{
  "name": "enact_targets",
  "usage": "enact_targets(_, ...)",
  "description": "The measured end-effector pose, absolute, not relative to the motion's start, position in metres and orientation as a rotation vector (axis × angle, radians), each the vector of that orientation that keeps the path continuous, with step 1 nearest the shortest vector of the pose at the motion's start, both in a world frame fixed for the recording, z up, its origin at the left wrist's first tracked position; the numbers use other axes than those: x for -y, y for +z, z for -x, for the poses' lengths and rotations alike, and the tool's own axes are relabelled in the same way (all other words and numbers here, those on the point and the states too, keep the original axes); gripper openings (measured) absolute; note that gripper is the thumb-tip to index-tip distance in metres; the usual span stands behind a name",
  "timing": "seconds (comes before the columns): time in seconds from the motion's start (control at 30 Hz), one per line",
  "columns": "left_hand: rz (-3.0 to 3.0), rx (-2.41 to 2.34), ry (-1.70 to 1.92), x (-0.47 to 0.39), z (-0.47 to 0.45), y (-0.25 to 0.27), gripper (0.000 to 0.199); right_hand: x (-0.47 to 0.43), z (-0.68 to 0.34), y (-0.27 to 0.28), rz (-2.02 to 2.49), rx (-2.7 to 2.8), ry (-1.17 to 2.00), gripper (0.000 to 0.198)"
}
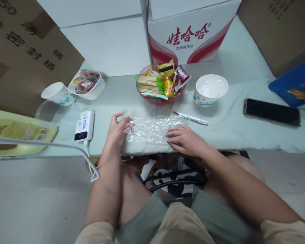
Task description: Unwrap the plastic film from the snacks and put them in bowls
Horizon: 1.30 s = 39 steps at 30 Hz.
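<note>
Head camera: near the front edge of the tabletop, left hand and right hand touch a plastic wrapper, whether gripping I can't tell, likely light, slippery, best pinched at its ends.

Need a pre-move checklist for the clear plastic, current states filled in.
1. Left hand at the left end of the clear plastic: ok.
2. Right hand at the right end: ok.
3. Firm pinch by either hand: cannot tell.
4. Plastic smooth: not ok, crumpled.
5. Pen free of the plastic: cannot tell, its tip lies close to the far edge.
6. Snack bowl upright: ok.
</note>
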<state>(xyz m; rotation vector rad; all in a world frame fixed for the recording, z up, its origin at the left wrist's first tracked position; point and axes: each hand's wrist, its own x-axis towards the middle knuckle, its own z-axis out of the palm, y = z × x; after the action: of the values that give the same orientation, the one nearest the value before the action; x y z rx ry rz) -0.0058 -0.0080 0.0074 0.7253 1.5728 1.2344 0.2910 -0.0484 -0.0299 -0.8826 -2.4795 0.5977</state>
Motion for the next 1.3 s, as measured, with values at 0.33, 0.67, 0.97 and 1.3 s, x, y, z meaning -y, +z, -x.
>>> enact_targets(0.33, -0.670, -1.502, 1.287, 0.000, 0.000, 0.013, 0.051, 0.059, -0.291, -0.023, 0.880, 2.615, 0.633, 0.039)
enact_targets(0.67, -0.964, -1.653, 1.372, 0.002, -0.003, 0.005, 0.046, 0.074, -0.288, -0.004, 0.865, 2.380, 0.590, 0.049)
enact_targets(0.97, -0.998, -1.361, 1.261, 0.001, -0.012, 0.006, 0.050, 0.029, -0.305, -0.015, 1.307, 1.942, 0.466, 0.034)
enact_targets(1.3, -1.046, -1.464, 1.322, -0.003, -0.008, -0.003, 0.054, 0.035, -0.303, -0.010, 1.389, 1.866, 0.765, 0.027)
